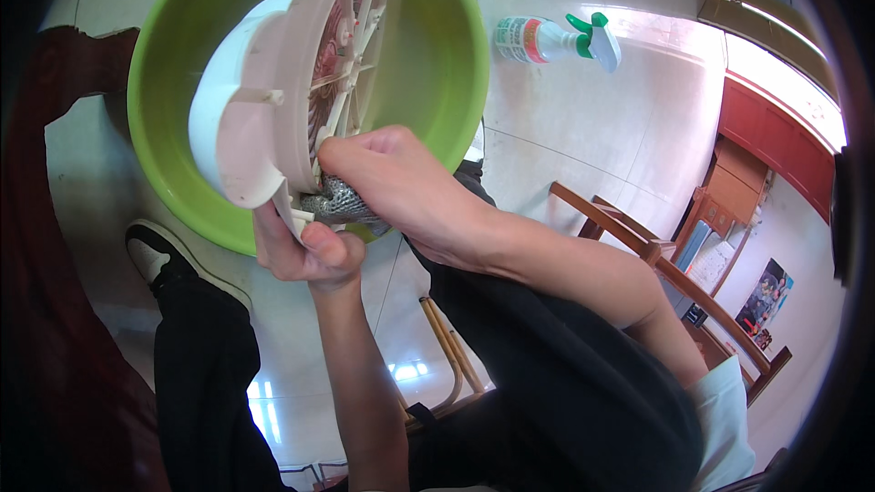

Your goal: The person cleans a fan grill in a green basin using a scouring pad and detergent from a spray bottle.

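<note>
A white plastic housing (253,102), possibly part of a fan, is tilted on its side over a large green basin (451,7). A round opening in it carries a spoked grille (352,72), with reddish parts behind. At its lower edge, my left hand (301,253) grips the rim between thumb and fingers. My right hand (403,184) is closed around a grey mesh scrubbing cloth (338,201). The cloth presses against the inner side of the housing near the grille's lower end. My right fingertips are partly hidden behind the hand.
A spray bottle (547,39) with a green and white trigger head lies on the tiled floor (560,123) right of the basin. Dark carved wooden furniture (75,355) borders the left. A wooden chair (615,225) stands at the right, and a stool's legs (448,348) show beneath me.
</note>
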Tool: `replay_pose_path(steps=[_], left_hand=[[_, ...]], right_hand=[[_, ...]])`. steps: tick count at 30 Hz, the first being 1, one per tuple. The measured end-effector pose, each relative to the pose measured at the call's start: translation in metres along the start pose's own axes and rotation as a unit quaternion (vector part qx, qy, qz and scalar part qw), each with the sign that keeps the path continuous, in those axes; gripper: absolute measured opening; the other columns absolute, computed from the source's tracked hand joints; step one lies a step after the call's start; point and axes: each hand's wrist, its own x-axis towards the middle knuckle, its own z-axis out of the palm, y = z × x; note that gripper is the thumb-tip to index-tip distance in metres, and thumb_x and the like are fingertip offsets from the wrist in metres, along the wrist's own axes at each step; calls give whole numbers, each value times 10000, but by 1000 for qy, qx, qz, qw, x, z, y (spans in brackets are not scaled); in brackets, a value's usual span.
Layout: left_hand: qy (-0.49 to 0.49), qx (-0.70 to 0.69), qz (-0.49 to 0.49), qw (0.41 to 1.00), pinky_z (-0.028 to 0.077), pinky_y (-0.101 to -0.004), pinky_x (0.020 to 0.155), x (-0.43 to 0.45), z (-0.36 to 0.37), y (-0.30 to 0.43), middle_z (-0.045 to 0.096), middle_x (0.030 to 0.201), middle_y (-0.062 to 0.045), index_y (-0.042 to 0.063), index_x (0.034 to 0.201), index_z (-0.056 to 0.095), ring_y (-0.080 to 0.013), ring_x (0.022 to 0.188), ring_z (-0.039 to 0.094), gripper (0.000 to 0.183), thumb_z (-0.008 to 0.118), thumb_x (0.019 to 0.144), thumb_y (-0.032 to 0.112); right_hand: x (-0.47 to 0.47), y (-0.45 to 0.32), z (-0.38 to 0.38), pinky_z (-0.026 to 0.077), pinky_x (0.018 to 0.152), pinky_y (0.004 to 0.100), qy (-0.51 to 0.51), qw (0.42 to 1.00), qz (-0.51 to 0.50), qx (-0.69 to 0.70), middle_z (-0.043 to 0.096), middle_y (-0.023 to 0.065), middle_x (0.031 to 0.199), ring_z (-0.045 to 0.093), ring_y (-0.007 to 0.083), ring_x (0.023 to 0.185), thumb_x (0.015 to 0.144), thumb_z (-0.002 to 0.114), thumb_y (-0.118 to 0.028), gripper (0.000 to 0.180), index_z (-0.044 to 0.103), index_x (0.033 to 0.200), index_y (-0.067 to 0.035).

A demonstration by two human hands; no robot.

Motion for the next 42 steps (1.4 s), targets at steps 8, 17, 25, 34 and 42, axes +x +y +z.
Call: replay_pose_path(steps=[8, 17, 25, 34, 42], left_hand=[[-12, -10, -5, 1000, 538, -367, 805, 2, -4, -3, 637, 1133, -230, -154, 1276, 484, -276, 960, 656, 736, 408, 946, 500], [-1, -15, -6, 1000, 533, -382, 809, 2, -4, -4, 615, 1158, -241, -153, 1272, 485, -299, 982, 644, 691, 409, 913, 432], [-2, -26, -26, 999, 539, -389, 803, 5, -4, -4, 615, 1149, -249, -149, 1279, 483, -307, 980, 647, 667, 410, 927, 414], [65, -14, -150, 986, 515, -340, 817, 22, -16, 1, 609, 1114, -196, -123, 1218, 517, -246, 974, 619, 551, 393, 1000, 368], [99, -40, -263, 959, 455, -344, 945, 34, -34, 0, 590, 1204, -205, -122, 1230, 517, -259, 1067, 596, 573, 374, 1018, 390]], right_hand=[[-8, -9, 5, 446, 607, 235, -16, 994, 85, 61, 627, 8, 750, 543, 45, 684, 923, 546, -231, 270, 671, 790, -32], [-2, -2, -3, 460, 653, 222, -17, 999, -3, 30, 659, 11, 834, 558, 35, 722, 938, 532, -194, 255, 674, 847, -3], [-2, -1, -5, 438, 644, 221, -48, 996, 7, -74, 620, -14, 799, 531, 32, 715, 935, 550, -196, 231, 659, 826, -24], [11, -42, -53, 400, 767, 202, 141, 957, -243, -67, 572, -41, 860, 495, 32, 821, 955, 599, -243, 173, 615, 938, -72], [20, -31, -50, 489, 828, 382, 59, 823, -301, -478, 639, 190, 1023, 630, 337, 925, 782, 751, -184, 453, 554, 1149, -5]])
